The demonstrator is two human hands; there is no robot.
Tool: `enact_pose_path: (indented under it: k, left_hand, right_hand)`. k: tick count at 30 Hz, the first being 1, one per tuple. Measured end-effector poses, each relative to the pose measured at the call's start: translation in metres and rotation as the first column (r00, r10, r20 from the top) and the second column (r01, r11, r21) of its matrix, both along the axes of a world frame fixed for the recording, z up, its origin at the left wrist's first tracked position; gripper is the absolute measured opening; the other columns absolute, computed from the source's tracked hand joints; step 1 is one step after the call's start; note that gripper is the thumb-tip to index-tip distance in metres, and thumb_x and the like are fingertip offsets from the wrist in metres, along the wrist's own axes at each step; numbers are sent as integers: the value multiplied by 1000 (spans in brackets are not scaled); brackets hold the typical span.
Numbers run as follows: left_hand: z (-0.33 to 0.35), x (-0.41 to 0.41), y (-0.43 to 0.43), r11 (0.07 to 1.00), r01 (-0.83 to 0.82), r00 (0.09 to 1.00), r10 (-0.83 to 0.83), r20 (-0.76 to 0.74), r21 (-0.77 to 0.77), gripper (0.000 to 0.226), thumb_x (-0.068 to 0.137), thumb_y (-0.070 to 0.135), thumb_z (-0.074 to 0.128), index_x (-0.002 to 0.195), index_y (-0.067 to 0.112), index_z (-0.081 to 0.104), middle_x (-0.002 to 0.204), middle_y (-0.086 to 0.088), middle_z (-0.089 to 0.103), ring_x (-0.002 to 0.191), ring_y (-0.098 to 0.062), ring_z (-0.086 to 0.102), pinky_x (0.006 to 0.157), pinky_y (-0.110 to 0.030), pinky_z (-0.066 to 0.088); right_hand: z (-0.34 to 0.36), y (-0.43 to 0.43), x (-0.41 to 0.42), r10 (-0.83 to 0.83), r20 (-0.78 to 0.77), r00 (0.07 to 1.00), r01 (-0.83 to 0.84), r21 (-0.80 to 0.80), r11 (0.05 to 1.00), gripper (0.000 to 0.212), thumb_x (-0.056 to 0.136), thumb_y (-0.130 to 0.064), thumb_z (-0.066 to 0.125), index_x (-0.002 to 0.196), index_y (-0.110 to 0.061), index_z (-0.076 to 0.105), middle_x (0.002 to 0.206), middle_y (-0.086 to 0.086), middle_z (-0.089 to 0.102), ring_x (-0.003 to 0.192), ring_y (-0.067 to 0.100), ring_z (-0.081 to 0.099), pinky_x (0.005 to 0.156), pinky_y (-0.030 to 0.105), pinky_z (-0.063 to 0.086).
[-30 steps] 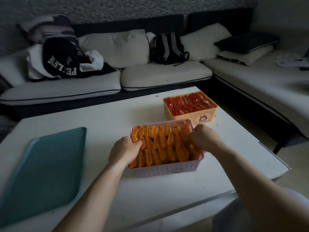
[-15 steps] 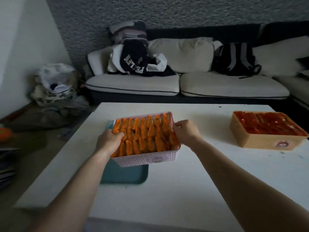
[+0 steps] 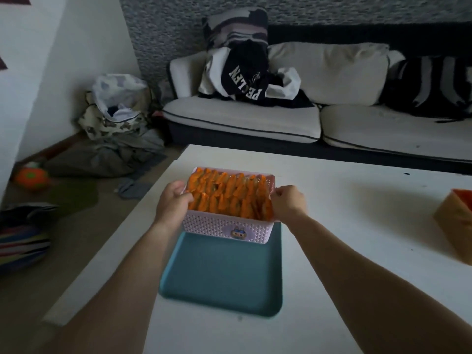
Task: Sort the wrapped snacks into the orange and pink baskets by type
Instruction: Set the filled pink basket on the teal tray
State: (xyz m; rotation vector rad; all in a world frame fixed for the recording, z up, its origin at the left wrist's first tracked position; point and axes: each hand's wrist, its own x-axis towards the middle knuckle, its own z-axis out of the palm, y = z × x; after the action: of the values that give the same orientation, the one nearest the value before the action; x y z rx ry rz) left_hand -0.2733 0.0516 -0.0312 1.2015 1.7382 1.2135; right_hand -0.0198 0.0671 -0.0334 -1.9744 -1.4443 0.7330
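Head view: both hands (image 3: 173,203) (image 3: 290,202) grip lattice-walled pink basket (image 3: 224,227) over teal tray (image 3: 222,277).

Mid-left on the white rectangular bench (image 3: 344,200): flat teal plastic tray (image 3: 222,277). Over its far end: pink woven-plastic rectangular basket (image 3: 224,227), orange-wrapped snacks (image 3: 229,195) inside, left hand (image 3: 173,203) gripping the left end, right hand (image 3: 288,203) gripping the right. Far right, well apart: orange woven-plastic basket (image 3: 457,226). Behind the bench: cream cushioned sofa (image 3: 242,118).

Left hand (image 3: 173,201) and right hand (image 3: 290,203) both bare. Forearms (image 3: 357,264) bare right down to the frame edge.
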Motion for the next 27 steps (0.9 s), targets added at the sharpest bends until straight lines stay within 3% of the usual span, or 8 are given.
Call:
enact_pose_path:
  k: [3, 6, 9, 11, 13, 16, 22, 27]
  left_hand:
    - [-7, 5, 8, 998, 32, 999, -32, -8, -45, 37, 86, 5, 58, 122, 12, 60, 113, -2, 66, 103, -23, 63, 76, -31, 46]
    - [-12, 11, 12, 995, 86, 988, -93, -126, -60, 26, 81, 17, 54, 106, 17, 65, 97, -4, 70, 94, -26, 68, 64, -29, 46]
    - [-6, 23, 12, 997, 75, 977, -78, -199, -21, 10, 93, 17, 56, 96, 25, 62, 89, 3, 65, 85, -14, 65, 59, -23, 41]
    - [0, 33, 9, 996, 54, 946, -29, -321, 71, 8, 93, 18, 59, 96, 25, 61, 92, 6, 62, 86, -9, 61, 62, -20, 41]
    - [4, 48, 6, 983, 94, 867, -4, -498, 156, 30, 90, 23, 63, 119, 19, 63, 119, -2, 64, 111, -22, 60, 84, -34, 53]
    - [14, 87, -13, 963, 208, 792, -61, -607, 174, 47, 91, 23, 66, 137, 16, 58, 142, -4, 55, 133, -25, 48, 108, -42, 41]
    - [23, 195, -62, 886, 453, 722, -298, -625, 101, 36, 93, 19, 63, 129, 13, 62, 132, -2, 58, 126, -22, 52, 103, -30, 38]
    - [22, 293, -89, 808, 587, 655, -515, -553, -57, 41, 96, 27, 58, 136, 20, 56, 142, 0, 50, 125, -18, 53, 106, -35, 44]
  right_hand:
    - [-9, 9, 6, -29, -7, 1000, 29, 1, 1000, 36, 100, -20, 41, 85, -11, 73, 86, 8, 71, 75, 23, 67, 66, 34, 58]
    - [-15, 15, 12, -60, -14, 998, 60, 35, 998, 35, 103, -20, 40, 99, -11, 74, 94, 8, 70, 77, 23, 62, 57, 25, 47]
    - [-13, 13, 17, -33, -38, 999, 35, 46, 998, 36, 102, -18, 39, 105, -11, 74, 103, 9, 71, 75, 21, 59, 54, 22, 42]
    - [-8, 5, 22, 0, -76, 997, 5, 60, 998, 35, 102, -18, 43, 122, -9, 69, 119, 8, 68, 95, 25, 65, 74, 25, 51]
    - [-4, -9, 36, 19, -71, 997, -13, 81, 997, 37, 102, -18, 47, 135, -9, 61, 133, 7, 62, 117, 27, 60, 89, 26, 44]
    - [-1, -33, 75, 31, -70, 997, -24, 99, 995, 31, 97, -15, 53, 124, -14, 68, 125, 6, 68, 109, 26, 64, 89, 31, 51]
    - [22, -98, 180, 3, 17, 1000, -5, 119, 993, 19, 95, -14, 60, 107, -18, 74, 103, -3, 71, 95, 20, 68, 75, 24, 43]
    - [38, -151, 285, -166, 109, 980, 142, 201, 969, 26, 92, -12, 61, 115, -15, 73, 114, 3, 69, 95, 21, 63, 79, 24, 43]
